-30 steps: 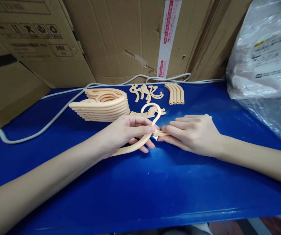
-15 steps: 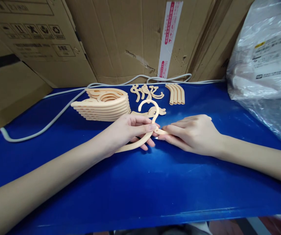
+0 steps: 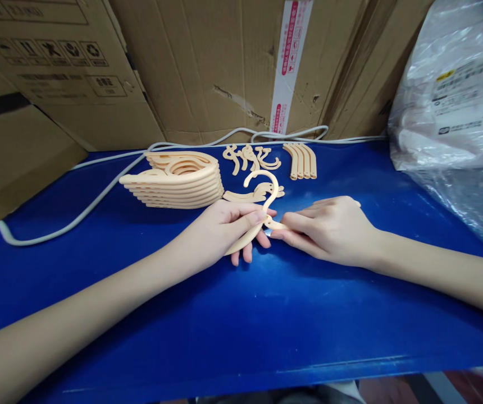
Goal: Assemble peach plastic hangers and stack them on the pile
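Observation:
Between thumb and fingers, my left hand pinches a cream plastic hanger hook and the curved hanger arm below it. The hook stands up, curling over to the left. My right hand, palm down and fingers closed, grips another cream hanger arm, most of it hidden under the fingers. The holed end of this arm touches the base of the hook at my left fingertips. Whether the two are joined I cannot tell. Behind my left hand are a few loose cream hanger pieces.
A stack of cream folded hangers stands behind my left hand on the blue table. Farther back lie loose hooks and several curved arms. A white cable, cardboard boxes and a plastic-wrapped package border the back.
The hook has shifted slightly right and turned. Less of the lower arm shows beside my left hand, whose fingers have moved a little. My right hand has hardly moved.

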`<state>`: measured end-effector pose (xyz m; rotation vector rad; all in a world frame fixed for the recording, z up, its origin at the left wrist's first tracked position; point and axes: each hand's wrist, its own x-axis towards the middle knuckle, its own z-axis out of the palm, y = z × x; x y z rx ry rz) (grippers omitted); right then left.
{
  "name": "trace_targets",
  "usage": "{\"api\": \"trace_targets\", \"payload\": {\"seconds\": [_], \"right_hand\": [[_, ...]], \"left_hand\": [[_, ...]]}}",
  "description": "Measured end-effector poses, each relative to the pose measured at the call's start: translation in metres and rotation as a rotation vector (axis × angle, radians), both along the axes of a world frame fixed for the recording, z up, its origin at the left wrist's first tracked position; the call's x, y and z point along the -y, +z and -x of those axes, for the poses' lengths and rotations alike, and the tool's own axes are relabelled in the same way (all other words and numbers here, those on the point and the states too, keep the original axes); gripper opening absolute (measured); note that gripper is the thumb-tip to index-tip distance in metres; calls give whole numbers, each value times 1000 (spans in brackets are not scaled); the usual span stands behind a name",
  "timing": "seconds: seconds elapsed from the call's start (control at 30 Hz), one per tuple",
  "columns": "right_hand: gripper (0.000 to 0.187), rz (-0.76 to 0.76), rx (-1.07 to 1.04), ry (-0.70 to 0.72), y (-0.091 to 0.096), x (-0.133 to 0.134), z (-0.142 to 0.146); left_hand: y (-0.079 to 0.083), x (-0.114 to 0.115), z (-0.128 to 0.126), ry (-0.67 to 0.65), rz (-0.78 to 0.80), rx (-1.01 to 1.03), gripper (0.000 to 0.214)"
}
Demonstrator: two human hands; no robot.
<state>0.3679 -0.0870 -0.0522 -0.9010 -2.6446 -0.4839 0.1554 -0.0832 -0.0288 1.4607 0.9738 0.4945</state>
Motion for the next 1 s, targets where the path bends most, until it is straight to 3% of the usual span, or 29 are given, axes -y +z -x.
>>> {"api": "trace_targets", "payload": {"seconds": [1.0], "right_hand": [[60,162,119,-126,3,3,3]], "left_hand": [[-5,-2,1,-57,-118,-155,38]]}}
